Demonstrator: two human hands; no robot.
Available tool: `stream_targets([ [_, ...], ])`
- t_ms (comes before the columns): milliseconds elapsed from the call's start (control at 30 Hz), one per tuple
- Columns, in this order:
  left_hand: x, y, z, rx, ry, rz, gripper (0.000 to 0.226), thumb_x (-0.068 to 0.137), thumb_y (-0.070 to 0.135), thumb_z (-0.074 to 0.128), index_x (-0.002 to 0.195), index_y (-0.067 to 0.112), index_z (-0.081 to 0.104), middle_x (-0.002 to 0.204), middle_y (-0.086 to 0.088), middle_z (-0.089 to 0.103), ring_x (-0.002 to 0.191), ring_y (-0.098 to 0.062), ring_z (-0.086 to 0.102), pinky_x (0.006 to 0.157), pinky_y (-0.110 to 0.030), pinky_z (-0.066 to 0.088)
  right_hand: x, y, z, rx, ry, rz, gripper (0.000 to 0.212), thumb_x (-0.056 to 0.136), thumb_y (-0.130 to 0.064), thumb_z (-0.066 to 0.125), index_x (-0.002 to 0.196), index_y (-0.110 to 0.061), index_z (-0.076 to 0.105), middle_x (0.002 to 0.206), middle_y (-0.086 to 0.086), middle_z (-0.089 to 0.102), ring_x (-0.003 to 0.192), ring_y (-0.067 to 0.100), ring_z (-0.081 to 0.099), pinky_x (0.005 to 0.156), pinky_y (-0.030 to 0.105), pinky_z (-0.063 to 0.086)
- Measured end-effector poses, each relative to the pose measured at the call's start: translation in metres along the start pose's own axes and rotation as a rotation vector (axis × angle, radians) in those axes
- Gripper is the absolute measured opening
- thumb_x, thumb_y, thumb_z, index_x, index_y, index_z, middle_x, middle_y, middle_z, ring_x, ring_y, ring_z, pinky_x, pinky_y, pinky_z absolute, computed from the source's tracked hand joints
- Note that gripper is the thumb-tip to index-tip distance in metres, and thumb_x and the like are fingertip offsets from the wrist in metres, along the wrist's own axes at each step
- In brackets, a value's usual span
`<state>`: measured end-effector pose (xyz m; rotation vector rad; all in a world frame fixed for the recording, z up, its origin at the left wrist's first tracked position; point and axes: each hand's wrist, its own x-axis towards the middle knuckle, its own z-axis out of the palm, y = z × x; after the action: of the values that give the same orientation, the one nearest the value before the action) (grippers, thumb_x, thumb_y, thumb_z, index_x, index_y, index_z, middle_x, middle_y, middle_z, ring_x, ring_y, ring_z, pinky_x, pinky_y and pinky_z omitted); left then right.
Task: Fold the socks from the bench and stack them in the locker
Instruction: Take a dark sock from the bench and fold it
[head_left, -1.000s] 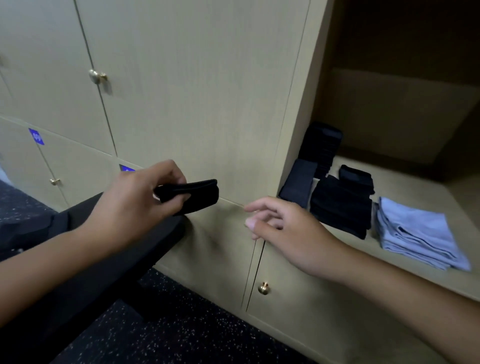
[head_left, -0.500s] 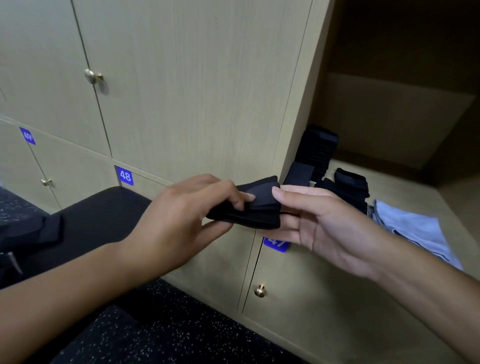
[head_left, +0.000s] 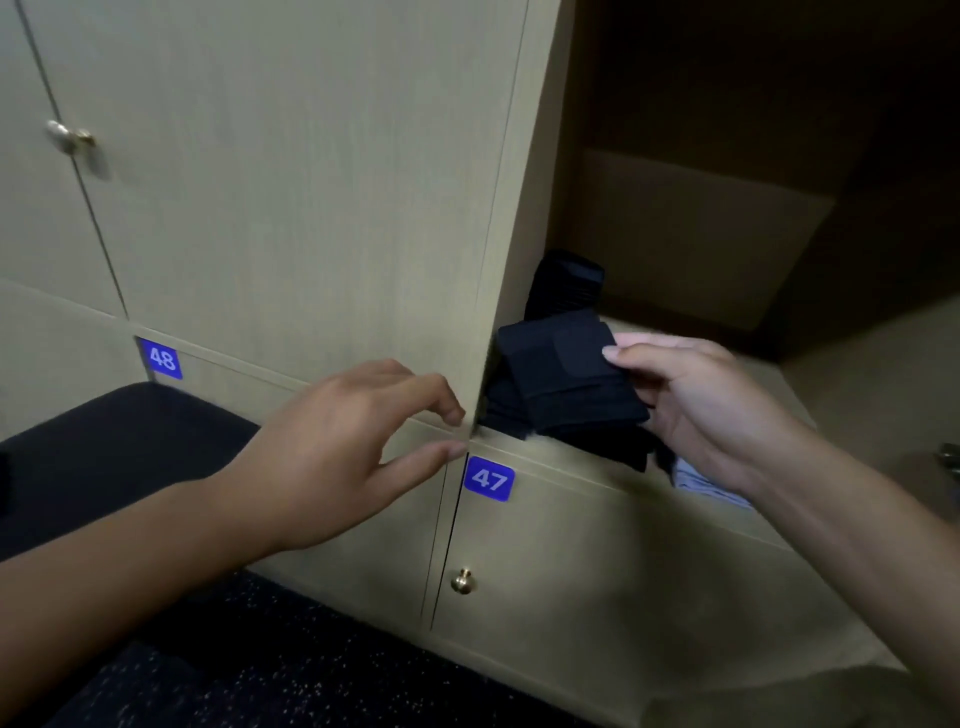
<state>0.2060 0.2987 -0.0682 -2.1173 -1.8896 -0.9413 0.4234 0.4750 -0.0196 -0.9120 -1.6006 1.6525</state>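
Several folded dark socks already stacked in the open locker (head_left: 852, 395); one more in hand.

I log, largest first: locker shelf with bare floor to the right and shadowed headroom above; black bench (head_left: 119, 441) at lower left, showing no socks in its visible part, so I judge little remains; dark stack (head_left: 566, 283) against the left wall, a tight edge; right hand (head_left: 691, 410) pinching the folded sock (head_left: 566, 379) over the front pile; left hand (head_left: 343, 452) relaxed, empty, beside the door edge.
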Motion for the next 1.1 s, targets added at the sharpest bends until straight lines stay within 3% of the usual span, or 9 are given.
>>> stream_targets([
  [67,0.004,0.002,0.001,0.027,-0.044,-0.018,0.029,0.097,0.062,0.047,0.107,0.039,0.061,0.103,0.019,0.067,0.09,0.018,0.054,0.071,-0.014,0.047,0.003,-0.007,-0.013,0.034,0.067,-0.029,0.021,0.097,-0.003,0.058,0.113,-0.002,0.071,0.106,0.013,0.076,0.092,0.021,0.073,0.083,0.029,0.06],
  [233,0.011,0.007,0.008,0.05,-0.155,-0.047,0.024,0.093,0.059,0.048,0.098,0.039,0.06,0.095,0.021,0.067,0.085,0.026,0.048,0.062,-0.012,0.038,0.026,-0.02,-0.047,0.089,0.279,-0.088,0.007,0.096,-0.003,0.061,0.096,-0.008,0.065,0.087,0.008,0.07,0.077,0.016,0.068,0.081,0.029,0.06],
  [367,0.017,0.007,0.014,0.041,-0.155,-0.067,0.022,0.095,0.057,0.05,0.098,0.038,0.059,0.095,0.022,0.068,0.078,0.028,0.048,0.065,-0.021,0.046,0.073,-0.019,-0.075,0.093,0.38,-0.055,0.009,0.098,-0.004,0.059,0.105,-0.01,0.063,0.096,0.008,0.069,0.081,0.016,0.068,0.065,0.024,0.057],
  [533,0.026,0.007,0.021,0.046,-0.169,-0.085,0.025,0.093,0.061,0.045,0.1,0.04,0.058,0.094,0.026,0.066,0.084,0.026,0.049,0.068,-0.022,0.049,0.133,0.002,-0.106,-0.042,0.508,0.083,0.015,0.097,-0.006,0.062,0.111,-0.012,0.064,0.111,0.009,0.067,0.082,0.018,0.065,0.063,0.028,0.052],
  [700,0.031,0.007,0.024,0.043,-0.183,-0.098,0.031,0.089,0.066,0.038,0.099,0.044,0.056,0.092,0.026,0.065,0.088,0.019,0.054,0.07,-0.02,0.05,0.165,0.018,-0.12,-0.106,0.555,0.132,0.012,0.095,-0.003,0.065,0.104,-0.011,0.061,0.102,0.01,0.065,0.077,0.019,0.062,0.057,0.028,0.05],
  [800,0.033,0.008,0.026,0.047,-0.183,-0.106,0.029,0.09,0.065,0.041,0.097,0.042,0.058,0.091,0.027,0.065,0.08,0.025,0.051,0.065,-0.016,0.045,0.179,0.021,-0.126,-0.143,0.544,0.165,0.012,0.096,-0.004,0.064,0.096,-0.015,0.059,0.104,0.01,0.066,0.081,0.019,0.062,0.056,0.027,0.047],
  [900,0.037,0.007,0.03,0.031,-0.183,-0.122,0.027,0.089,0.063,0.045,0.095,0.041,0.059,0.089,0.027,0.065,0.074,0.028,0.049,0.063,-0.016,0.043,0.192,0.027,-0.124,-0.167,0.528,0.19,0.012,0.098,-0.005,0.062,0.104,-0.015,0.06,0.092,0.005,0.065,0.076,0.016,0.059,0.053,0.025,0.046],
  [1033,0.041,0.004,0.038,0.029,-0.221,-0.133,0.02,0.091,0.06,0.049,0.095,0.043,0.058,0.09,0.027,0.065,0.077,0.027,0.049,0.062,-0.015,0.039,0.204,0.031,-0.122,-0.182,0.517,0.23,0.014,0.098,-0.006,0.064,0.102,-0.018,0.059,0.092,0.003,0.062,0.078,0.015,0.06,0.035,0.017,0.044],
  [1100,0.041,0.003,0.041,0.029,-0.217,-0.13,0.019,0.092,0.059,0.05,0.097,0.043,0.058,0.091,0.028,0.065,0.076,0.028,0.048,0.062,-0.015,0.038,0.211,0.034,-0.122,-0.19,0.518,0.239,0.016,0.097,-0.006,0.065,0.107,-0.016,0.06,0.096,0.005,0.062,0.083,0.017,0.062,0.04,0.021,0.047],
])
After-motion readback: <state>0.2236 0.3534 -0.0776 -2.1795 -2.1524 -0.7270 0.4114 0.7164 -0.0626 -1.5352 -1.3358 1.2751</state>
